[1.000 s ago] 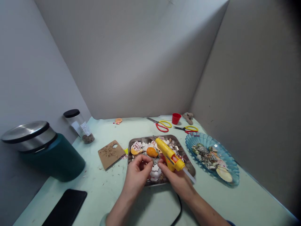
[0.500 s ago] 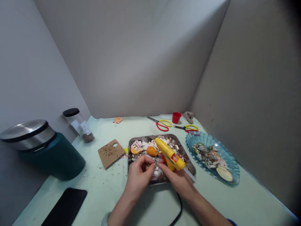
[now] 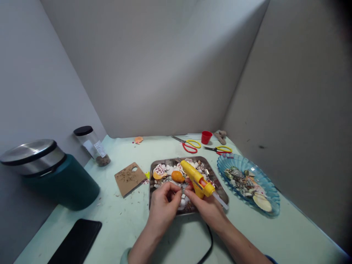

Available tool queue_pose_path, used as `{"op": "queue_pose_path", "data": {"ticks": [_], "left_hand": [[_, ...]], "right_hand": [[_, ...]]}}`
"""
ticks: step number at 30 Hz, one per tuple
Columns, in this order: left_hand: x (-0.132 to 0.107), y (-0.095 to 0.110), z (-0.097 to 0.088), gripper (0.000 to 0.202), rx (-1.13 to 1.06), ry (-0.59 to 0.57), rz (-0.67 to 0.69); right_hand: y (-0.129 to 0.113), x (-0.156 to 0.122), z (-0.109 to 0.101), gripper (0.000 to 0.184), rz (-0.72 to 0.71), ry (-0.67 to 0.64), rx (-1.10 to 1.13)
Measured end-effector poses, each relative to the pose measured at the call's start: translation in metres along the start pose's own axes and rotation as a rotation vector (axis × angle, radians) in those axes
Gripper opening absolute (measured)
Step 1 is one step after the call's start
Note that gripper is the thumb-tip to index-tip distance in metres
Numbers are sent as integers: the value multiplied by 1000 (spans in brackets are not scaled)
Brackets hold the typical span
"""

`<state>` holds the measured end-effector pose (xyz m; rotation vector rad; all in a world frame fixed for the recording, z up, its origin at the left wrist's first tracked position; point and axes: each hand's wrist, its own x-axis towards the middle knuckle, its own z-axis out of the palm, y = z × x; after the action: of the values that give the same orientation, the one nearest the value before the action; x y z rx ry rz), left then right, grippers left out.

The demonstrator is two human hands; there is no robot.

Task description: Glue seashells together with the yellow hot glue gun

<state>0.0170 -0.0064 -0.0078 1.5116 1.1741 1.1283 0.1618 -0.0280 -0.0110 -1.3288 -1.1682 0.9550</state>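
Note:
My right hand (image 3: 207, 207) is closed around a yellow hot glue gun (image 3: 196, 178), whose clear glue stick (image 3: 220, 201) pokes out of its back end. The gun's nozzle tilts up and away over a metal tray (image 3: 150, 194) of seashells. My left hand (image 3: 164, 205) is pinched, thumb against forefinger, above the near part of the tray. Both hands' fingertips almost meet at a tiny item too small to name. An orange shell (image 3: 178, 176) and a spotted shell (image 3: 160, 169) lie just beyond my fingers.
Left of the tray lies a brown board (image 3: 129, 179); a blue dish (image 3: 271, 187) of shells is at right. Scissors (image 3: 189, 145), pliers-like cutters (image 3: 220, 149) and a red cup (image 3: 206, 137) stand behind. A teal canister (image 3: 74, 185), jar (image 3: 93, 146) and black phone-like slab (image 3: 77, 242) are left.
The glue gun's rear has shifted very slightly down in my right hand. My left hand keeps its pinch in nearly the same place.

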Motion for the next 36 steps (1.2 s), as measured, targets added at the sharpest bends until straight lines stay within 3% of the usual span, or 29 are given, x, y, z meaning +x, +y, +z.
{"op": "queue_pose_path", "data": {"ticks": [6, 18, 29, 36], "left_hand": [[1, 3, 2, 15, -81, -22, -109], [0, -3, 2, 14, 16, -5, -29], [5, 19, -1, 24, -314, 46, -236], [6, 18, -4, 27, -397, 10, -263]], "right_hand": [[-3, -1, -1, 20, -1, -29, -19], [0, 1, -2, 22, -2, -42, -26], [-10, 4, -3, 39, 66, 33, 53], [-6, 4, -4, 37, 50, 1, 21]]}}
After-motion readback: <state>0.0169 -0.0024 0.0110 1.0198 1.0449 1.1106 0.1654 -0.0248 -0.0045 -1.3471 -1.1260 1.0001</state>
